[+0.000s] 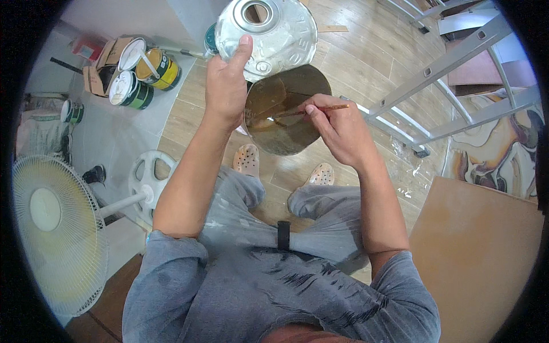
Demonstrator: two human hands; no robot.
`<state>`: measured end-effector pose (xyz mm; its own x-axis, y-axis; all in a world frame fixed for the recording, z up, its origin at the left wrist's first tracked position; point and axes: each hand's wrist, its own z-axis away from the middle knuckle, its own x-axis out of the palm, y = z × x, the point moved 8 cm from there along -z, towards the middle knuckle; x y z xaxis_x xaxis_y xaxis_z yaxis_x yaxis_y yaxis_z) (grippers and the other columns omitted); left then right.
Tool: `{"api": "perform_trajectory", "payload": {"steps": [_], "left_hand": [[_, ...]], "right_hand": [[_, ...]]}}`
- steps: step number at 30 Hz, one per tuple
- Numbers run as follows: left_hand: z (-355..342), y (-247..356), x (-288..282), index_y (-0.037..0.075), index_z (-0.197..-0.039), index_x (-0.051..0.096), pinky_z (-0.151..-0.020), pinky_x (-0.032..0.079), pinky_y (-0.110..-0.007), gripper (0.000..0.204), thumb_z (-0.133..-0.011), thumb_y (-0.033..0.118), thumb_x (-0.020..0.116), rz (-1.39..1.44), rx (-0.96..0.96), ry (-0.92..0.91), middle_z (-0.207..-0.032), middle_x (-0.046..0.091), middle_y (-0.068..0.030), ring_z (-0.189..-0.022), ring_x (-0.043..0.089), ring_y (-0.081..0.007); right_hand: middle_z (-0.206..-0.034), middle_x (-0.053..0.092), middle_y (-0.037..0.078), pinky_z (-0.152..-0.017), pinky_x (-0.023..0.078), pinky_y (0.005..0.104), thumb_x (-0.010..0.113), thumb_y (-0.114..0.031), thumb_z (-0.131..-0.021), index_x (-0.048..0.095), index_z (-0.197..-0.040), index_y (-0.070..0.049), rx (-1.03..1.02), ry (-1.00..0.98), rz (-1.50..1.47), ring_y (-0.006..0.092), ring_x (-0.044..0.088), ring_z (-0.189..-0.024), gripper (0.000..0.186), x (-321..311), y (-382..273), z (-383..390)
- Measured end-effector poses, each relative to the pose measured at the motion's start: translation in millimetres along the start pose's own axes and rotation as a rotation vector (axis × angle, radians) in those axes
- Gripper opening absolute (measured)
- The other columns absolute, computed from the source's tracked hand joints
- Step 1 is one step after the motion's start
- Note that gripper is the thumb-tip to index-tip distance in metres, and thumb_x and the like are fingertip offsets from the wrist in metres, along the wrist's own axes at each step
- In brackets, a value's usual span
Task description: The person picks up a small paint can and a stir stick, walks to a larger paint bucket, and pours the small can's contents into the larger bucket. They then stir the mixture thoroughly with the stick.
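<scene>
My left hand (227, 83) grips a silver metal lid (283, 37) with a round central opening, holding it raised at the far side of an open metal can (269, 137). The can has a small pool of brownish liquid inside and sits just beyond my feet in the view, between my hands. In my right hand (340, 128) is a thin brown stick (337, 107), pinched between thumb and fingers, its lower end reaching down into the can. I cannot tell whether my left fingers also touch the can's rim.
An aluminium ladder (440, 63) stands at the right, above a marbled panel (486, 143) and a tan board (469, 251). Paint buckets (131, 91) and cardboard (91, 80) are at the upper left. A white fan (46, 211) stands at the lower left.
</scene>
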<state>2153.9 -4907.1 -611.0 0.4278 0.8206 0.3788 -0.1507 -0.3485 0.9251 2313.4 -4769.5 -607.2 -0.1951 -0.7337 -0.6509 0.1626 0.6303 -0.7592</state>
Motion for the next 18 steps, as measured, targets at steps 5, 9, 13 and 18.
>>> {"api": "perform_trajectory", "payload": {"steps": [5,9,13,18], "left_hand": [[5,-5,5,-0.003,-0.134,0.069,-0.098,0.053,-0.033,0.039,-0.112,0.029,0.063,-0.008,-0.018,0.002,-0.126,0.075,-0.0075,-0.111,0.070,-0.0148],[7,-9,7,-0.002,-0.134,0.069,-0.099,0.053,-0.033,0.038,-0.112,0.028,0.062,0.034,-0.041,-0.013,-0.127,0.075,-0.0078,-0.112,0.070,-0.0154],[8,-4,9,-0.002,-0.136,0.068,-0.099,0.053,-0.034,0.038,-0.113,0.027,0.061,0.031,-0.020,-0.012,-0.128,0.075,-0.0081,-0.113,0.070,-0.0159],[7,-4,8,-0.003,-0.137,0.067,-0.099,0.054,-0.033,0.040,-0.113,0.028,0.061,0.022,-0.010,-0.014,-0.128,0.075,-0.0092,-0.113,0.071,-0.0162]], "right_hand": [[-0.089,0.076,0.014,-0.078,0.057,0.0368,0.057,-0.021,-0.111,0.076,-0.111,0.002,0.059,-0.050,0.039,0.0231,0.073,-0.084,0.030,-4,6,5],[-0.089,0.076,0.014,-0.077,0.056,0.0359,0.058,-0.021,-0.111,0.076,-0.110,0.002,0.051,-0.055,0.044,0.0213,0.072,-0.083,0.030,-6,8,7],[-0.089,0.077,0.014,-0.077,0.056,0.0355,0.058,-0.022,-0.111,0.076,-0.110,0.002,0.025,-0.039,0.060,0.0209,0.072,-0.083,0.030,-8,6,9],[-0.089,0.077,0.014,-0.077,0.056,0.0362,0.058,-0.022,-0.111,0.076,-0.111,0.002,0.039,-0.055,0.068,0.0214,0.071,-0.082,0.030,-6,5,10]]}}
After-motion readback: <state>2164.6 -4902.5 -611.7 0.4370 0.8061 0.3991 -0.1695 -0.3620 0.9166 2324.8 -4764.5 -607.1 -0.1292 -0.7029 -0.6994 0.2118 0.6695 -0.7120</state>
